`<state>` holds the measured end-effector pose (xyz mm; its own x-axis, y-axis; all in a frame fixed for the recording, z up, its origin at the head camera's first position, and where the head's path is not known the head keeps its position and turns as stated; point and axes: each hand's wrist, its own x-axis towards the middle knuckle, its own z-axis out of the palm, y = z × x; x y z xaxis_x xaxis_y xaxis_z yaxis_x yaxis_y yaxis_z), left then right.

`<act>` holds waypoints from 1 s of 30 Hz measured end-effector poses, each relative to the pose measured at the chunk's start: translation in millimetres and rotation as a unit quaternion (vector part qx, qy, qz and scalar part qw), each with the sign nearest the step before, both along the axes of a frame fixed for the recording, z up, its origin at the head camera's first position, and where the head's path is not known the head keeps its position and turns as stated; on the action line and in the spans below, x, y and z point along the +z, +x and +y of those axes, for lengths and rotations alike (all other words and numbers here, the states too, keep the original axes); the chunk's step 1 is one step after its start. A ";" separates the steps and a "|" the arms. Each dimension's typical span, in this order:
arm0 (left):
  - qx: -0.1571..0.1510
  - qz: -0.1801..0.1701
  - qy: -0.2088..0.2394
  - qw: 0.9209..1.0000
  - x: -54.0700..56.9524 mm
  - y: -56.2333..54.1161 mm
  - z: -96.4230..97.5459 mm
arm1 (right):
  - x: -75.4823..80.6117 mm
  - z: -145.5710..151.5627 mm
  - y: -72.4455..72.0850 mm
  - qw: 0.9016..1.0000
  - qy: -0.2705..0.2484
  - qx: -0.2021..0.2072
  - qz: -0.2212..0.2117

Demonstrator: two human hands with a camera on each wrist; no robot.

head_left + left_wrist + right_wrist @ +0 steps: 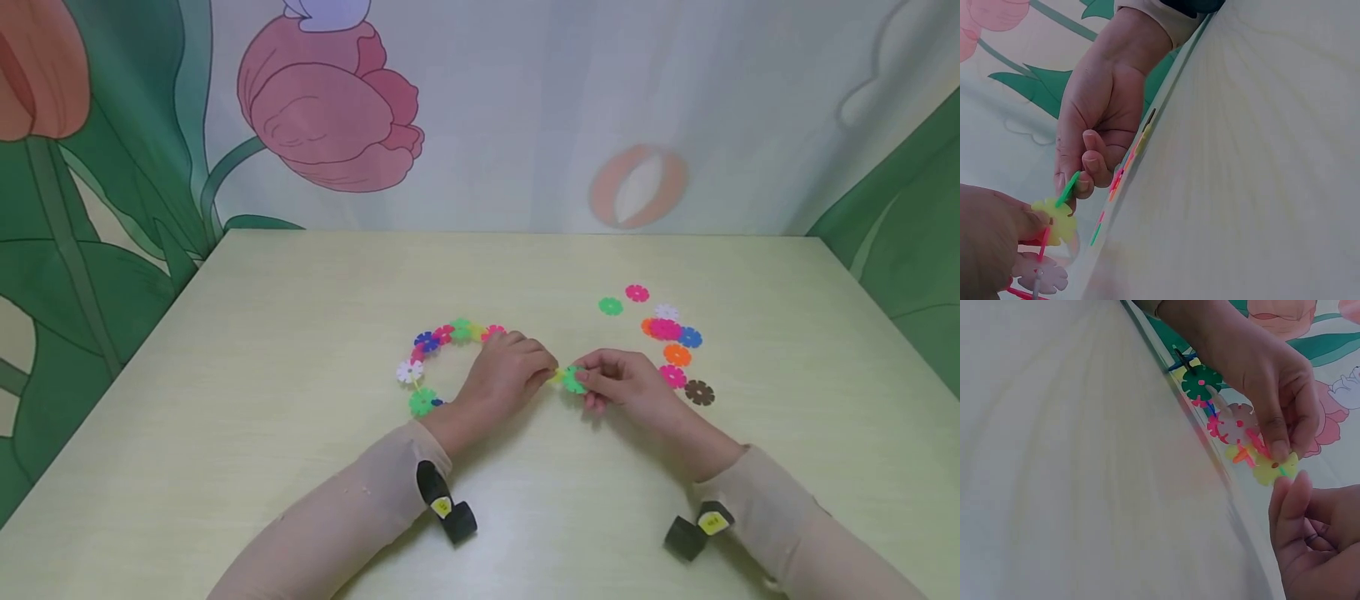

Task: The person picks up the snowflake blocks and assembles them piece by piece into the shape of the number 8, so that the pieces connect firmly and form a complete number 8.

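Note:
My left hand (504,375) pinches a yellow snowflake disc (1059,226) between thumb and fingertips. It is at the end of a chain of linked snowflake discs (426,342) that curves round on the table to the left, partly hidden behind this hand. My right hand (630,385) pinches a green snowflake disc (574,380) by its edge. The green disc stands crosswise against the yellow one and touches it; whether their slots are fully locked I cannot tell. In the right wrist view, a dark green disc (1201,383) and a greyish disc (1239,424) of the chain show.
Loose discs lie beyond and beside the right hand: a pink one (637,293), a green one (611,307), an orange one (677,355), a blue one (691,337) and a brown one (700,392). The light table (300,275) meets a printed curtain (525,125) at its back.

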<state>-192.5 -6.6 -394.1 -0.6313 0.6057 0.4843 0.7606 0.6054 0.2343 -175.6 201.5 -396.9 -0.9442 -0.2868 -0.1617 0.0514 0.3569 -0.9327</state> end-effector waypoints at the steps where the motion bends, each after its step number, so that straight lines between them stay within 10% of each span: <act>1: -0.001 0.004 0.004 1.000 -0.1 0.1 -0.2 | -0.7 -0.4 0.2 1.000 -0.007 -0.002 -0.002; 21: 0.000 0.006 0.010 1.000 -3.3 0.1 -3.0 | -1.9 -14.7 4.8 0.999 -0.023 -0.034 -0.004; 30: 0.075 -0.040 -0.087 0.993 4.1 -0.4 4.5 | 5.6 -3.1 -2.2 0.994 0.105 -0.007 0.043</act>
<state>-192.9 -2.1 -390.0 -0.7526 0.5721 0.3259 0.6423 0.7468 0.1722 -177.8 198.4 -391.4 -0.9607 -0.2428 -0.1345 -0.0197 0.5431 -0.8394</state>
